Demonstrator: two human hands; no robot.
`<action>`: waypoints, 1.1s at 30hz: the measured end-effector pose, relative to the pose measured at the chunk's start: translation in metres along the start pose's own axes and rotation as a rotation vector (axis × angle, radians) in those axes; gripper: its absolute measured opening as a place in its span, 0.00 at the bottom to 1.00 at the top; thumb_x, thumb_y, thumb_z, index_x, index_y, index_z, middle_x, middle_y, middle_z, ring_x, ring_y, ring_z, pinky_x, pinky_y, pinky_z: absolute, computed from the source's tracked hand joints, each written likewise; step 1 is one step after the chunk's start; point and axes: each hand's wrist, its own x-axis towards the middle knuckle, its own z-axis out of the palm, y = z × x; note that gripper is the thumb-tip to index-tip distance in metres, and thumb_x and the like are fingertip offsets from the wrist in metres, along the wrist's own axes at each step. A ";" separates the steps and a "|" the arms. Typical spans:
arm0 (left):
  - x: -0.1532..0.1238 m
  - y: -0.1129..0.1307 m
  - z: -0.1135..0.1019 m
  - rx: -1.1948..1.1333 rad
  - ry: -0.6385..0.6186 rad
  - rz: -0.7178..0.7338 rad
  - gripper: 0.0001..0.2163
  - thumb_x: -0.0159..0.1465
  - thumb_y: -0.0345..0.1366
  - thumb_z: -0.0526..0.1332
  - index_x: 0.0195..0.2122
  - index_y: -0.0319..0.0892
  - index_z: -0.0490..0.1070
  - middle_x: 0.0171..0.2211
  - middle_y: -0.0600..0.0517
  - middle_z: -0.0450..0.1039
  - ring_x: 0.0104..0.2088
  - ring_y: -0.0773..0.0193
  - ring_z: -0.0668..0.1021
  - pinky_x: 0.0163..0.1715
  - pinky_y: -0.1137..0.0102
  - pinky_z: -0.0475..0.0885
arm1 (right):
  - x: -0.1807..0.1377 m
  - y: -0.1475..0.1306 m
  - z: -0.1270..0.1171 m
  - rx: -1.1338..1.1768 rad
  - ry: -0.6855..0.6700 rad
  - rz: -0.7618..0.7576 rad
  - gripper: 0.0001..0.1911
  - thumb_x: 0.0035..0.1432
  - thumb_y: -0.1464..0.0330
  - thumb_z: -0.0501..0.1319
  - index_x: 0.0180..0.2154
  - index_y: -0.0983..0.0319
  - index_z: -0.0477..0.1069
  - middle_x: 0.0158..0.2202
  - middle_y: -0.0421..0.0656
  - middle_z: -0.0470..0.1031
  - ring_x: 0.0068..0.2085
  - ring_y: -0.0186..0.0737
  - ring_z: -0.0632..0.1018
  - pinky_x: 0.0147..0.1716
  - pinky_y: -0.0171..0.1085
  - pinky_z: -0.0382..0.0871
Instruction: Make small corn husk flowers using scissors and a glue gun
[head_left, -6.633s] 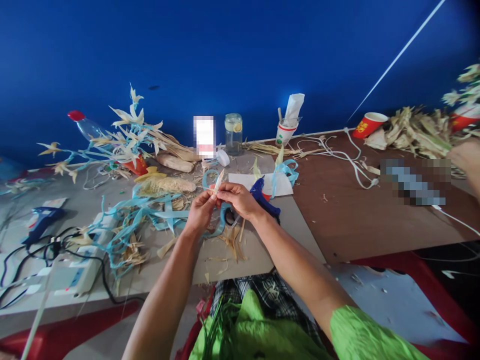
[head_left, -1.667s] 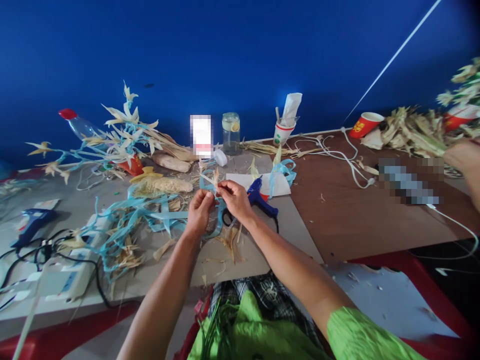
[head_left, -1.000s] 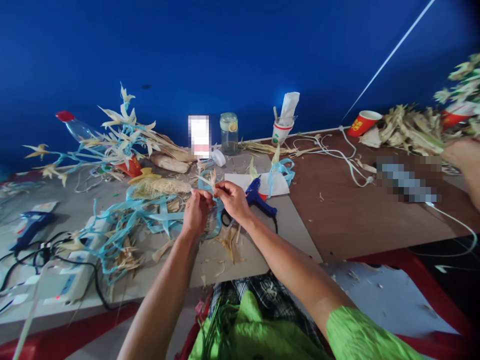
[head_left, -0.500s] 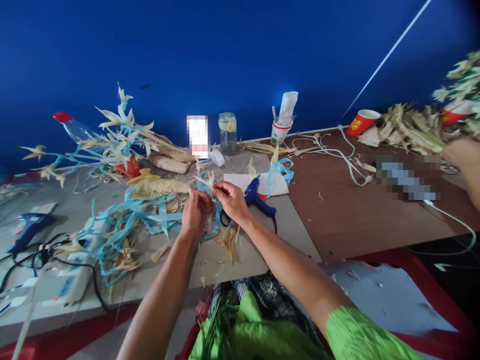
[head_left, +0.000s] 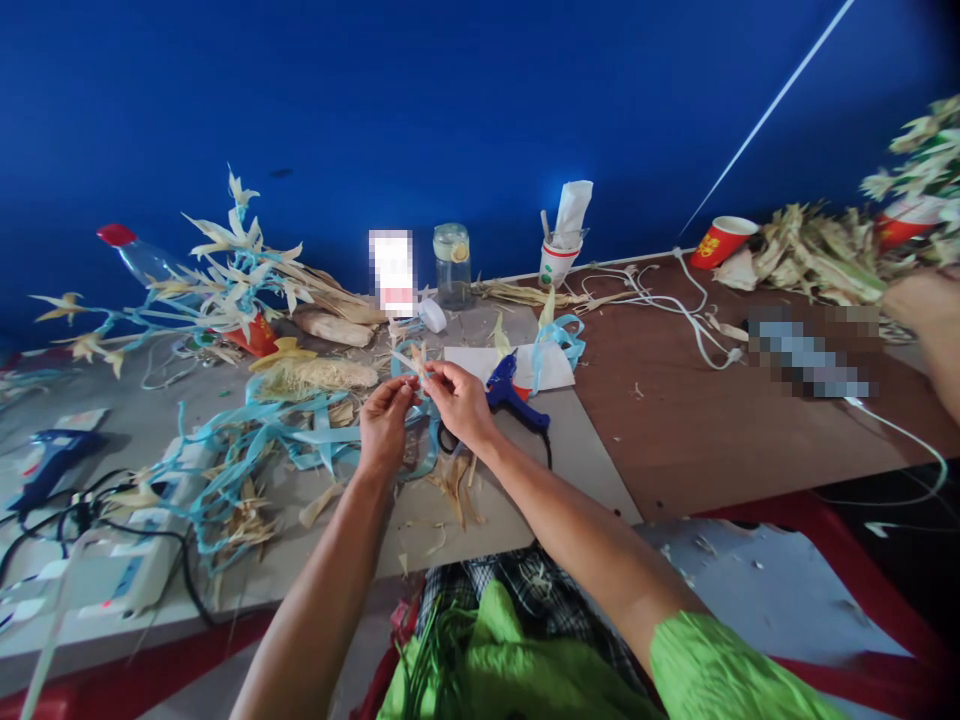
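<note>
Above the grey tabletop, my left hand and my right hand meet fingertip to fingertip. Both are closed in a pinch on a small pale corn-husk flower with thin pointed petals. A light blue ribbon strip curls down under the hands. Just right of my right hand lies a blue glue gun on white paper. Black scissors lie partly hidden beneath my right wrist.
A tangle of blue ribbon and husk scraps spreads to the left, with a husk-flower branch behind. A second glue gun, a power strip, a jar, paper cups and a husk pile stand around. Another person's hand shows far right.
The single husk strip held 6.6 s ago now spreads into several petals. Both hands have stayed together, shifting only slightly as the fingers work at the flower's base.
</note>
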 end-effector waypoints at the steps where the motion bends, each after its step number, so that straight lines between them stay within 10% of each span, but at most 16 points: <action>1: 0.000 -0.001 0.000 0.015 0.001 0.001 0.12 0.52 0.41 0.67 0.35 0.40 0.77 0.30 0.52 0.75 0.27 0.71 0.74 0.31 0.74 0.69 | 0.000 0.001 0.000 -0.005 0.016 -0.008 0.13 0.54 0.67 0.59 0.42 0.62 0.72 0.28 0.40 0.74 0.30 0.35 0.74 0.33 0.33 0.68; 9: -0.002 0.001 0.001 0.030 -0.026 -0.032 0.13 0.52 0.43 0.67 0.35 0.40 0.77 0.29 0.52 0.75 0.26 0.71 0.73 0.29 0.73 0.68 | 0.000 0.003 0.001 -0.039 0.010 -0.038 0.17 0.55 0.69 0.58 0.48 0.61 0.67 0.30 0.41 0.75 0.33 0.38 0.77 0.35 0.35 0.70; 19: -0.007 0.010 0.004 0.377 -0.021 0.162 0.07 0.58 0.39 0.61 0.32 0.41 0.75 0.23 0.56 0.68 0.25 0.70 0.69 0.27 0.74 0.64 | -0.004 -0.001 0.000 -0.151 0.010 -0.121 0.04 0.56 0.67 0.57 0.30 0.60 0.68 0.29 0.40 0.75 0.32 0.35 0.76 0.35 0.33 0.68; 26: -0.012 0.013 0.005 0.709 -0.018 0.507 0.08 0.61 0.33 0.56 0.33 0.40 0.75 0.30 0.49 0.71 0.32 0.65 0.72 0.35 0.70 0.67 | -0.006 -0.004 0.002 -0.077 -0.044 -0.079 0.07 0.55 0.65 0.57 0.32 0.62 0.68 0.29 0.41 0.73 0.27 0.34 0.73 0.29 0.31 0.67; 33: -0.018 0.013 0.009 0.519 -0.106 0.443 0.11 0.60 0.34 0.57 0.40 0.43 0.77 0.32 0.49 0.70 0.30 0.65 0.70 0.31 0.71 0.66 | -0.004 0.001 0.004 -0.052 0.004 -0.030 0.05 0.57 0.66 0.55 0.32 0.60 0.66 0.28 0.41 0.72 0.31 0.36 0.74 0.34 0.34 0.68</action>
